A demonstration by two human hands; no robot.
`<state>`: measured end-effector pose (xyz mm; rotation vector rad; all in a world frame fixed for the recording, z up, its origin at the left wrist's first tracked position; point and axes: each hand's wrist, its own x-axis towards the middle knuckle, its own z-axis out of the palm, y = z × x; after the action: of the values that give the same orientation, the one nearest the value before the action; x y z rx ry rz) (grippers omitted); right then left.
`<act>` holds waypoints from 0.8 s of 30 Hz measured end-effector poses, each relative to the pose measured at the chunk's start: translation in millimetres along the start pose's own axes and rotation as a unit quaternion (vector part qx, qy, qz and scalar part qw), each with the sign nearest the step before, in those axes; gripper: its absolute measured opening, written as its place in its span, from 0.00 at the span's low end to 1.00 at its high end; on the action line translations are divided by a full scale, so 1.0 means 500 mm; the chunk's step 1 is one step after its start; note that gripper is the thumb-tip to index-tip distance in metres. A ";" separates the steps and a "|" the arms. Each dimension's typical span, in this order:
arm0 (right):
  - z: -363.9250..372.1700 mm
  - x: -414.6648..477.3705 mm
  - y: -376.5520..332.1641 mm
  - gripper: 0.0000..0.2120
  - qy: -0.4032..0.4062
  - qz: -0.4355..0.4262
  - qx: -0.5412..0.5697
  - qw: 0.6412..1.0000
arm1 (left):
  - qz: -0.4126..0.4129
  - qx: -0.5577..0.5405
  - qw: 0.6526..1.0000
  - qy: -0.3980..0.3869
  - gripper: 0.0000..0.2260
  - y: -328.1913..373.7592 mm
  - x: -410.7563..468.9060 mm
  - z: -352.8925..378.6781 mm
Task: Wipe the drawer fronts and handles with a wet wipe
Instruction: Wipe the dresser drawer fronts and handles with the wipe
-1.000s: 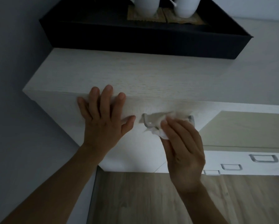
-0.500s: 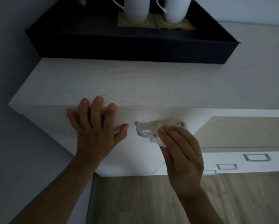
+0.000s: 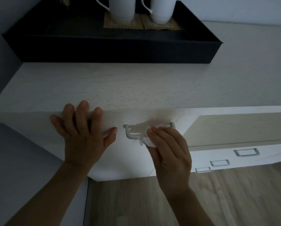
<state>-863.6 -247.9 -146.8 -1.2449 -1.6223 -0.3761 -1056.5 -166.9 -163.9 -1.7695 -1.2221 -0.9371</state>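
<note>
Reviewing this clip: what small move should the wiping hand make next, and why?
Probably slide the crumpled white wet wipe leftward along the silver metal drawer handle: the right hand pinches it at the handle's right half, and the left corner lies bare.

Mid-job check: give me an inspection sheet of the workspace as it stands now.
Surface: pale wood-grain cabinet top, dimly lit.
Job's things: wet wipe bunched on the top drawer handle; drawer front pale; smaller handles lower right.
Clutter: black tray holding two white mugs on mats.
Grippers: left hand flat against the drawer front's upper edge; right hand pinches the wet wipe at the handle.
Cables: nothing seen.
Surroundings: wood floor; grey wall at left.
</note>
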 end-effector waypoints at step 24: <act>0.059 0.012 -0.057 0.11 0.008 0.029 0.000 1.000 | 0.077 0.021 0.997 -0.014 0.24 -0.043 -0.003 -0.016</act>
<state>-903.0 -235.1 -145.5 -1.2835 -1.5697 -0.3499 -1078.7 -169.3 -157.9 -1.8203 -1.0971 -0.7953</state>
